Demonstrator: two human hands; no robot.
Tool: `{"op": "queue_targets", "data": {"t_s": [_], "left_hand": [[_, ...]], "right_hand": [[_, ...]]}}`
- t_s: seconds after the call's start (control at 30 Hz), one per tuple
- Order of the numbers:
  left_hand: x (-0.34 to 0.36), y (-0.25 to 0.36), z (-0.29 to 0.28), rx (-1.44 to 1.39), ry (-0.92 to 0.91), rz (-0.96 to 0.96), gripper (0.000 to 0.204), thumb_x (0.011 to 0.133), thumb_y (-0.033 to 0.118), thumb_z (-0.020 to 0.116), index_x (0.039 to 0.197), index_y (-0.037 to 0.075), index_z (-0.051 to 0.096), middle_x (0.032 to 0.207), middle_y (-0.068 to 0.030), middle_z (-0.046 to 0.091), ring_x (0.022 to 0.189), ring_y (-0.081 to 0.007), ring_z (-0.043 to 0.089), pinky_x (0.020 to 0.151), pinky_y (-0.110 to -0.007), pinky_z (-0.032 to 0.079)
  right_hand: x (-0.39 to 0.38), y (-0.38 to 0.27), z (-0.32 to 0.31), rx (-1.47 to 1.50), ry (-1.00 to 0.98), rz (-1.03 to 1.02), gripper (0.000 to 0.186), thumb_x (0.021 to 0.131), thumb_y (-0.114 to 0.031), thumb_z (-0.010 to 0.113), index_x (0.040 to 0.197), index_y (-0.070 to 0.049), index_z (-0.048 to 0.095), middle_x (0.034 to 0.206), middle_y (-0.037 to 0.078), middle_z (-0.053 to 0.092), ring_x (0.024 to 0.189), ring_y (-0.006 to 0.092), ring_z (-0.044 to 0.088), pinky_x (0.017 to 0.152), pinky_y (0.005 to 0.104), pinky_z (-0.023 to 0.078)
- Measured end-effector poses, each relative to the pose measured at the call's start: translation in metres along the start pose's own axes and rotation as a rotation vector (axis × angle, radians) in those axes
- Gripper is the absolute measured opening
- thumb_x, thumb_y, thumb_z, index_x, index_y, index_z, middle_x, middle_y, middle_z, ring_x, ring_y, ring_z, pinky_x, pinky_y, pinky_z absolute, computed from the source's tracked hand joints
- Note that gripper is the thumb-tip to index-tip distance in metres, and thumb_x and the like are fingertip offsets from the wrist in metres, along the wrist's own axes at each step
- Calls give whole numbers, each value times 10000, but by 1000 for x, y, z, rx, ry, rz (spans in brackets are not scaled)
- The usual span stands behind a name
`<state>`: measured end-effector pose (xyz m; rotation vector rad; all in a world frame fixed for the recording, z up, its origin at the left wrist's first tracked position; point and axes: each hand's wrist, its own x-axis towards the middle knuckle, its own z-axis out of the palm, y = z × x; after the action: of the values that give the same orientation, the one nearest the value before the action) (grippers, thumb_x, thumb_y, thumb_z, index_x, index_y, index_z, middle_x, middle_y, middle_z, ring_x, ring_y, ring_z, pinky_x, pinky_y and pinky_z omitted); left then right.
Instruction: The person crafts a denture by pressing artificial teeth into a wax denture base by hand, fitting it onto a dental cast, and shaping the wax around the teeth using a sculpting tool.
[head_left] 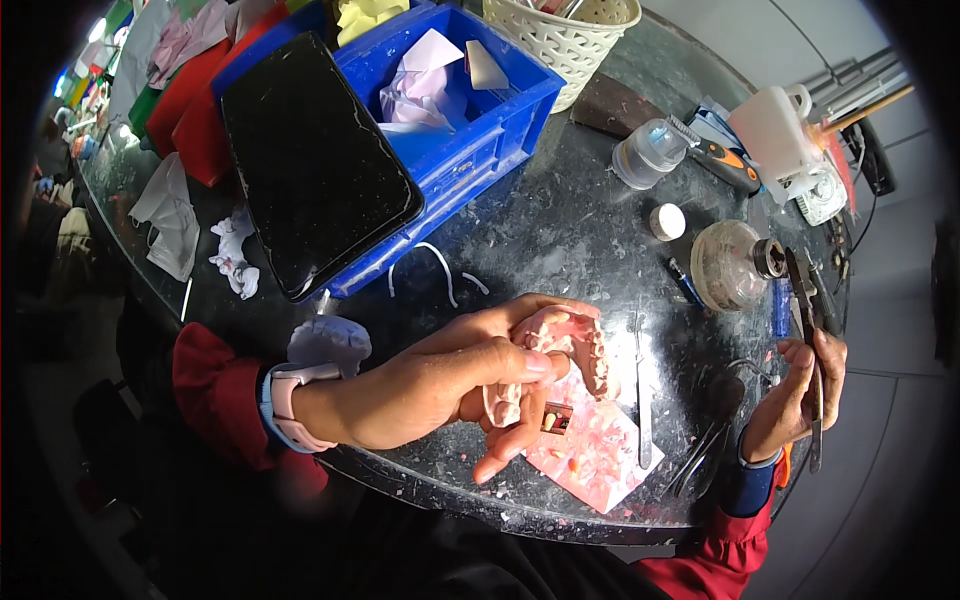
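Note:
My left hand (450, 375) is closed around a pinkish dental cast (597, 365) with rows of teeth, its thumb pressed on the inner part. Over at the right, my right hand (785, 410) grips a long, dark metal wax knife (817, 425), held upright. The blade's upper end is beside the neck of a round glass spirit burner (722, 272); whether it touches cannot be made out. Below the cast lies a sheet (628, 462) strewn with pink wax scraps, with a small box (557, 419) of artificial teeth on it.
A slim metal tool (643, 400) and dark instruments (695, 460) lie between my hands. A white plaster model (325, 340) sits behind my left wrist. Farther back are a blue bin (490, 145), a black tablet (320, 170), a woven basket (570, 45) and a clear jar (648, 155).

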<state>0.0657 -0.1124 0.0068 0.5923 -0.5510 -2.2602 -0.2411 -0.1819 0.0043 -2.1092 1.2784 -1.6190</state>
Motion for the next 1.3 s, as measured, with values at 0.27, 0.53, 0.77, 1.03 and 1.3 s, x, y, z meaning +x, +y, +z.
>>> {"op": "queue_targets", "data": {"t_s": [0.27,0.53,0.77,1.03,1.3], "left_hand": [[-1,3,1,6,-1,-13,561,876,159,371,1376,7,164,895,-88,378,557,-216,581,454,-303,528],[4,2,2,31,22,-19,566,872,172,381,1370,1,175,904,-95,393,554,-223,582,444,-307,526],[1,4,7,221,155,141,530,867,145,373,1342,-14,200,931,-114,426,578,-226,583,447,-319,533],[-4,7,9,547,180,222,491,889,92,378,1345,12,212,1032,-105,441,771,-147,553,640,-246,456],[0,-4,12,714,227,392,539,834,40,395,1337,-32,213,1234,-124,417,764,-56,424,698,-204,367]], "right_hand": [[3,1,1,22,17,-26,174,860,-66,561,994,45,575,858,122,516,627,149,556,564,246,471],[3,0,-6,36,4,-55,168,858,-61,562,988,45,578,867,123,520,632,160,560,564,251,476],[4,0,1,94,10,-41,152,826,-61,606,936,39,577,835,128,534,646,169,572,587,252,480],[5,-5,4,29,54,20,158,849,-42,562,944,83,562,820,118,505,628,152,536,596,259,465],[4,1,-3,25,26,-9,181,870,-86,558,982,56,550,871,126,514,648,173,564,603,278,473]]}}
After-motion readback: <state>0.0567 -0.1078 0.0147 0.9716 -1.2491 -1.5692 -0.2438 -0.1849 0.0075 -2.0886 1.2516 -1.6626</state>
